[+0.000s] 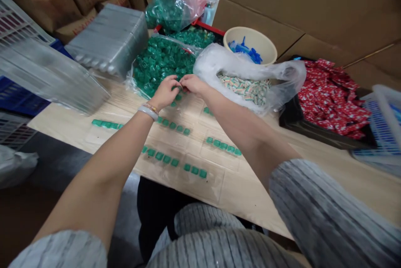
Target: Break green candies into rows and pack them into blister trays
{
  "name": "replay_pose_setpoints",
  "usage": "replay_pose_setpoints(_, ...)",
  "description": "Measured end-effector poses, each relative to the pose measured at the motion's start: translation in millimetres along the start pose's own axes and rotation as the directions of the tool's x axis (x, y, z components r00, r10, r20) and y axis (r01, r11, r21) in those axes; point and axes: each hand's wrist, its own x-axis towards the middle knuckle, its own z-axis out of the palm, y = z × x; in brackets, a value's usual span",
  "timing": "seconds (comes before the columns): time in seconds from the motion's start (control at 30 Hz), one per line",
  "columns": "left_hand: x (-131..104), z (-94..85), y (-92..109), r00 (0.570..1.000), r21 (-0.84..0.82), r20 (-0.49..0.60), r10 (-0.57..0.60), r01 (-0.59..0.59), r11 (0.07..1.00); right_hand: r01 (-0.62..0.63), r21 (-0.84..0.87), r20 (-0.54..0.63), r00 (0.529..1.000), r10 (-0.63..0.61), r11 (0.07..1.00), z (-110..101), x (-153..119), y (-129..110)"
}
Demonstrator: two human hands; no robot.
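My left hand point(166, 91), with bangles at the wrist, reaches to the near edge of the heap of small green pieces point(169, 61). Its thumb and fingers are bent together. Beside it, my right hand point(192, 84) has its fingertips pinched, almost touching the left ones. Whatever lies between the fingertips is too small and blurred to make out. Below the hands, short rows of square green pieces point(163, 157) lie on clear flat plastic sheets point(211, 186) spread over the wooden table point(250, 195). My forearms cover part of these rows.
Right of the hands is a clear bag point(208, 61) of striped small pieces point(247, 88). Behind it stands a cream bowl point(267, 48) with blue items. A black tray point(291, 119) holds red patterned packets point(332, 96). Stacked clear plastic point(108, 36) stands at left.
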Motion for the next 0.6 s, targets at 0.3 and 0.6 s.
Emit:
replay_pose_setpoints(0.3, 7, -29.7, -14, 0.985, 0.33, 0.09, 0.144, -0.166, 0.929, -0.283, 0.567, 0.304, 0.945, 0.123, 0.773, -8, 10, -17)
replay_pose_setpoints(0.6, 7, -45.8, -9, 0.959, 0.568, 0.113, 0.26, -0.277, 0.775, -0.463, 0.64, 0.517, 0.85, 0.102, 0.613, -10, 9, -26)
